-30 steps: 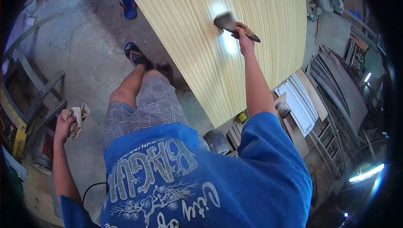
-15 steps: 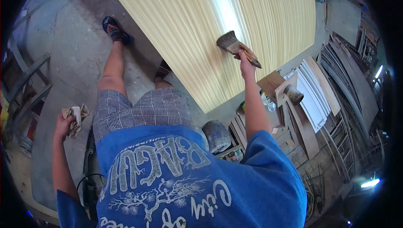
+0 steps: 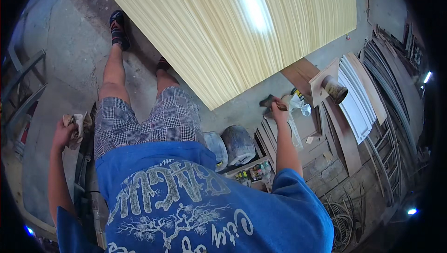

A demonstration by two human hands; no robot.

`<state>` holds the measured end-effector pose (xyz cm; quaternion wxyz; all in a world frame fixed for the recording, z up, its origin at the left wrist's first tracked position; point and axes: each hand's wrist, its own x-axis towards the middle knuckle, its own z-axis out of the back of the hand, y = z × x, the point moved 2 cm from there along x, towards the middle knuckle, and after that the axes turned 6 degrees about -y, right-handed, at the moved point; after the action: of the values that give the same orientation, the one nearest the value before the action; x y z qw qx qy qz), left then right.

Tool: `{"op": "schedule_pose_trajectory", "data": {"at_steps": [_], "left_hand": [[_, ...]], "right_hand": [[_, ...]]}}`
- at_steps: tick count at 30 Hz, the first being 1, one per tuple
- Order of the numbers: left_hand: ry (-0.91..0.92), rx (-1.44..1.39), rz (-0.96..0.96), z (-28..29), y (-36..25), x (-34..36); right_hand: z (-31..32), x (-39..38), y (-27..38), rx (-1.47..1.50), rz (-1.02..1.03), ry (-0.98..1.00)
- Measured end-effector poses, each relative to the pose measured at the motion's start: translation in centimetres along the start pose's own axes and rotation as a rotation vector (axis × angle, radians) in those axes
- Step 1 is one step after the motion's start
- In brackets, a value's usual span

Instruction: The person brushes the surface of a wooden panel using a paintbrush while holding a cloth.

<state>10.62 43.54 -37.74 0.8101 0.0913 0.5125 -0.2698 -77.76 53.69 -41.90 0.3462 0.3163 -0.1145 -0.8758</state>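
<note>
Right, brush [image 3: 267, 100] is off the panel [image 3: 209, 43] now. Half a second ago its bristles were over the striped face near the glare; now the right hand [image 3: 280, 107] has it past the panel's lower edge, bristles pointing left. Fingers clamped round the handle. Left hand [image 3: 63, 134] is same as before: closed on a crumpled cloth [image 3: 78, 129], out to the left, well apart from the panel. View has shifted too, so the blue slipper at the upper left is gone and more of the tray of small bottles [image 3: 253, 173] shows.

Hard to read: most of the brush handle is behind the fingers, and I can't tell how high it hangs over what's below. Panel's far end is cut off by the top of the view, strong glare in its middle; right foot [image 3: 162, 64] partly hidden by its edge. Can't make out what's in the can [image 3: 335, 90].

Around: can is on a small square board [image 3: 321, 83], right of the brush. Clear plastic piece [image 3: 305, 110] sits between them (closest clutter to the right hand). White slats [image 3: 354, 101] beyond. Two rounded containers [image 3: 238, 146] near the shirt hem, coiled cable [image 3: 339, 222] lower right.
</note>
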Motion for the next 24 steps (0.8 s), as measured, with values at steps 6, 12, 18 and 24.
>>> {"op": "schedule_pose_trajectory", "data": {"at_steps": [6, 12, 18, 24], "left_hand": [[-0.011, 0.044, 0.012, -0.5, -0.5, -2.1], [-0.053, 0.079, 0.051, -0.4, -3.1, -3.0], [-0.143, 0.001, 0.07, 2.0, -2.4, -1.7], [-0.056, -0.06, 0.118, 5.9, -1.4, 2.8]], "right_hand": [[2.0, 6.7, 6.7, -0.564, 0.147, -0.099], [-0.1, 9.9, 12.9, -0.653, 0.104, -0.068], [-3.5, 12.9, 21.0, -0.585, 0.181, -0.046], [-9.0, 17.2, 34.4, -0.462, 0.199, -0.007]]}}
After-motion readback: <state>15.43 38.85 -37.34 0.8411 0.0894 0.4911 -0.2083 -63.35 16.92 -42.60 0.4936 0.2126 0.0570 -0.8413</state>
